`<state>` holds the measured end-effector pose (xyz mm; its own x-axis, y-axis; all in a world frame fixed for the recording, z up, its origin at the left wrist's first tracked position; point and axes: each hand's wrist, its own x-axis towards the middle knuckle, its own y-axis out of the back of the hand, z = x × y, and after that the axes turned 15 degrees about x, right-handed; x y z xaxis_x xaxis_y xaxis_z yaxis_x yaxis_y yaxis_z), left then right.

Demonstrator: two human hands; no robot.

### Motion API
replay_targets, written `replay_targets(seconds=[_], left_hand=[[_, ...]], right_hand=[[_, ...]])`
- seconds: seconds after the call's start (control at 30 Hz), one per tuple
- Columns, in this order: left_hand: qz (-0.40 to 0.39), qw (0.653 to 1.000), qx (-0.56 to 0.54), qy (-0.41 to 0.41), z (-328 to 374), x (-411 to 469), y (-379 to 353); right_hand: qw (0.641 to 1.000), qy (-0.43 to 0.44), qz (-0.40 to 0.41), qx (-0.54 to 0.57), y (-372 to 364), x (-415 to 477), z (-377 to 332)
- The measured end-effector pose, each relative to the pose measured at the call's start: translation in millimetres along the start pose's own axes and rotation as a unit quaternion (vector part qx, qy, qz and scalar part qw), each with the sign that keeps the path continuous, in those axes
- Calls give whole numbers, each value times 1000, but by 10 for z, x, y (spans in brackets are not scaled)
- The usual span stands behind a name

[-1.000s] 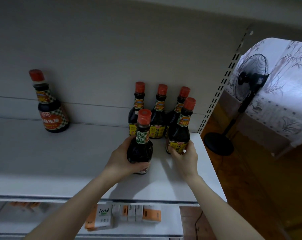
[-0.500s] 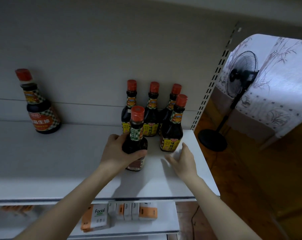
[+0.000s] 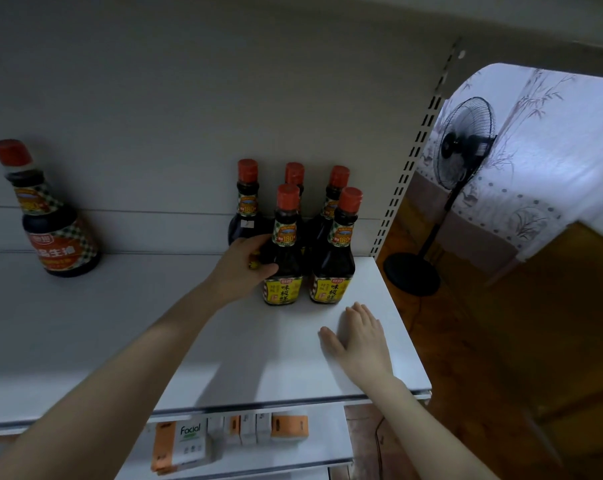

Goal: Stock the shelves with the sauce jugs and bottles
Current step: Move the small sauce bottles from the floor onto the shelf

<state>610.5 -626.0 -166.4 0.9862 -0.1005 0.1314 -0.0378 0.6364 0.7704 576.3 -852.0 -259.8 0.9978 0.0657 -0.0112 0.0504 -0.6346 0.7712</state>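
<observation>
Left hand (image 3: 239, 271) wraps the soy sauce bottle (image 3: 282, 289) at its wide belly, the surest hold; it is probably heavy, breakable glass. Right hand (image 3: 360, 337) lies flat, fingers (image 3: 359, 312) straight.

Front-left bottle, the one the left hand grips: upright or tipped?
Upright. The front-left bottle stands base-down on the shelf, cap straight above its label, parallel to the front-right bottle; the left hand grips its side.
</observation>
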Motion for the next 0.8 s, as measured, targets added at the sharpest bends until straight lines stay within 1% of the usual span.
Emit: replay_targets(seconds=[0.17,0.3,0.43,0.53,0.6,0.8], left_hand=[[7,1000,-4,-2,-17,10,-42],[16,1000,-6,16,8,-6,-68],[11,1000,-7,18,-24,10,-81],[-5,999,-22,29,16,15,-89],[-19,999,-23,21,39,27,-105],[-22,999,-19,28,-6,110,-170]], right_hand=[[1000,1,-5,11,-11,1,2],[1000,6,3,17,-13,-2,-1],[1000,14,2,16,-4,-11,-19],[1000,19,4,24,1,-17,-28],[999,22,-2,24,7,-22,-36],[999,34,2,16,34,-35,-53]])
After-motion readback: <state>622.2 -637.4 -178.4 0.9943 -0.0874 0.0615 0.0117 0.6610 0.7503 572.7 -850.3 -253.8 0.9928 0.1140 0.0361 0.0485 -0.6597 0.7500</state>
